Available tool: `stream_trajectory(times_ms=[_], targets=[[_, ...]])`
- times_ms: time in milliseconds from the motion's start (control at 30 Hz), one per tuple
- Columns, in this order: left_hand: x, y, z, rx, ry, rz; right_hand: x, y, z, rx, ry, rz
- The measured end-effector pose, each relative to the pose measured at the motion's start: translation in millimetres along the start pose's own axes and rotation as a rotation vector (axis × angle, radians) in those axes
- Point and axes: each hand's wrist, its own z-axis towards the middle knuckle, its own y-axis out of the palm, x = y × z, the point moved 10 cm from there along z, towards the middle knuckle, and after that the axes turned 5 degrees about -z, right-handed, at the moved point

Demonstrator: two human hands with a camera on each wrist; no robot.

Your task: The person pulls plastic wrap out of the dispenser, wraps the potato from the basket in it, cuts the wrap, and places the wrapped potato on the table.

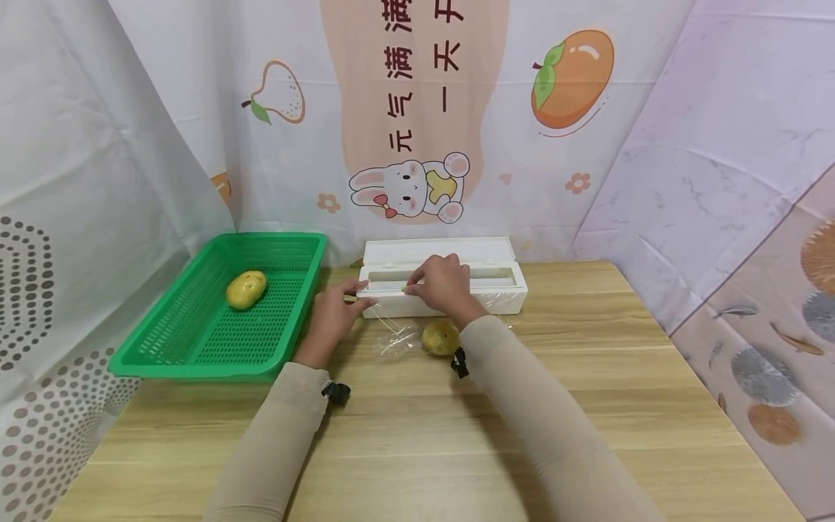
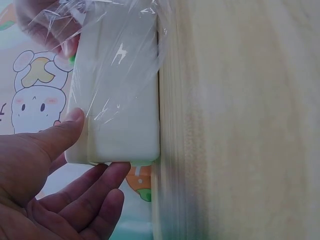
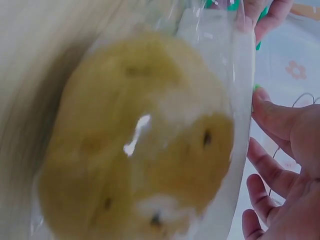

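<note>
Potato (image 1: 441, 338) under clear film (image 1: 396, 342) lies before the white box (image 1: 450, 303). Left hand (image 1: 333, 313), fingers gripping its left end; right hand (image 1: 445, 283), fingers pinching its slider (image 2: 72, 59). Film seems light, clingy; hold its edges.

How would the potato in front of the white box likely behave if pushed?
The potato would probably roll, since its outline is rounded. The clear film over it might slip or drag along, as it looks thin and creased.
</note>
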Motion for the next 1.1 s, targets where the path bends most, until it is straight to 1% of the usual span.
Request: stream_trajectory(times_ms=[200,500,800,1100], targets=[[-1.3,0.1,-0.9,-0.003,-0.013,-0.002,16,-4,-3.3,0.0,0.004,0.008],[-0.4,0.7,-0.8,-0.001,0.002,-0.001,38,-11,-7.9,-0.007,0.004,0.025],[-1.4,0.0,0.0,0.001,-0.011,0.005,54,-17,-10.9,-0.014,-0.009,0.052],[-1.3,0.8,-0.7,0.0,-0.013,-0.003,62,-23,-13.4,-0.016,-0.012,0.05]])
